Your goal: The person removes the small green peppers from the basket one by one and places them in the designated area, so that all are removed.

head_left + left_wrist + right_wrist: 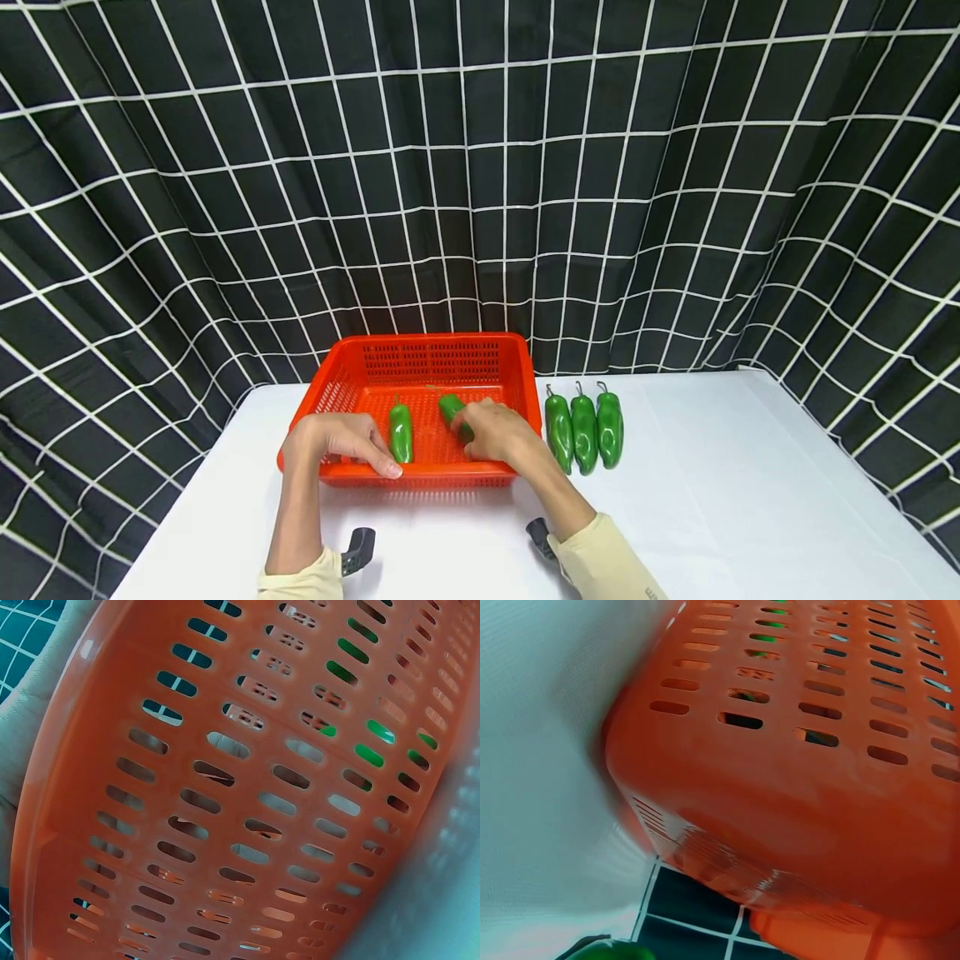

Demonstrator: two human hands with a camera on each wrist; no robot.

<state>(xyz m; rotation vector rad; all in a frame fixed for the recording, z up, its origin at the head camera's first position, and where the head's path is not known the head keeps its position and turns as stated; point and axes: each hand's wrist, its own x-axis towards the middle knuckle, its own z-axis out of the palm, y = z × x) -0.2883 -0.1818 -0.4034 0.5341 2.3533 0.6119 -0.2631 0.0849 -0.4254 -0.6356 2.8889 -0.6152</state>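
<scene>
A red plastic basket (420, 479) with slotted walls stands on the white table. My right hand (495, 429) reaches inside it and holds a green chili pepper (452, 407) by its lower part. To the left, another green chili pepper (401, 433) lies on the basket floor. My left hand (352, 437) leans over the front left rim, its thumb along the rim and its other fingers mostly hidden inside. In the left wrist view, pale fingers (304, 750) show through the slots. The right wrist view shows the outer basket wall (780, 795), not the hand.
Right of the basket, three green chili peppers (583, 429) lie side by side on the white table (712, 483). A dark curtain (487, 183) with a white grid surrounds the back and sides. Black wrist cameras (358, 550) sit below both wrists.
</scene>
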